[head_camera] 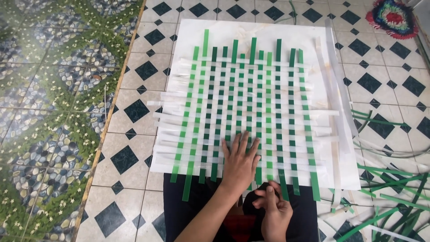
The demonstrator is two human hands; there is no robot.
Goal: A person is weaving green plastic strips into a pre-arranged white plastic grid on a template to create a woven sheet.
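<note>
A flat woven mat of green and white plastic strips (251, 103) lies on a white board (264, 31) on the tiled floor. My left hand (239, 163) presses flat, fingers spread, on the mat's near edge around the middle. My right hand (274, 210) is just below it, near my lap, pinching the loose end of a dark green strip (283, 188) that hangs off the mat's near edge. Other green strip ends (188, 183) stick out past the board toward me.
Loose green and white strips (389, 179) lie in a pile on the floor to the right. A long white strip (340, 89) runs along the board's right side. A colourful round mat (393, 18) sits far right. Pebble-patterned tiles (49, 112) cover the left.
</note>
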